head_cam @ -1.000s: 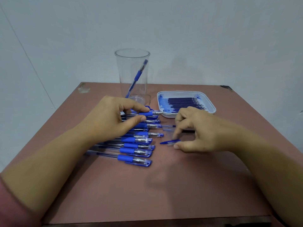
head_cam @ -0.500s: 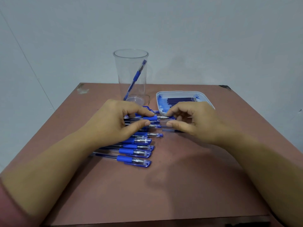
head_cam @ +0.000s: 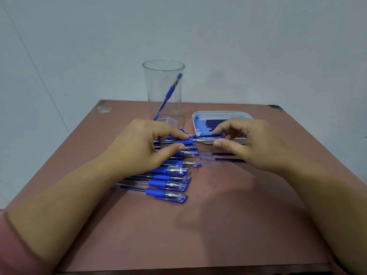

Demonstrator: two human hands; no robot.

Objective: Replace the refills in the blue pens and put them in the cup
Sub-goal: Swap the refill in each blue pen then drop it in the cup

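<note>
My left hand (head_cam: pixel 143 147) pinches a blue pen (head_cam: pixel 185 141) by its grip, tip pointing right. My right hand (head_cam: pixel 246 141) holds a clear cap with a blue clip (head_cam: pixel 213 136) right at that pen's tip. Below lies a row of several capped blue pens (head_cam: pixel 168 183) on the brown table (head_cam: pixel 198 235). Two loose refills (head_cam: pixel 220 156) lie under my right hand. A clear cup (head_cam: pixel 163 90) at the back holds one blue pen (head_cam: pixel 168 94). A white tray (head_cam: pixel 222 114) of refills sits right of the cup, partly hidden by my right hand.
A pale wall rises behind the table. The table's far left corner has a chipped patch (head_cam: pixel 103 109). The near half of the table shows bare brown surface.
My right hand picked the cap up from the table and moved up and left to the tip of the pen that my left hand holds.
</note>
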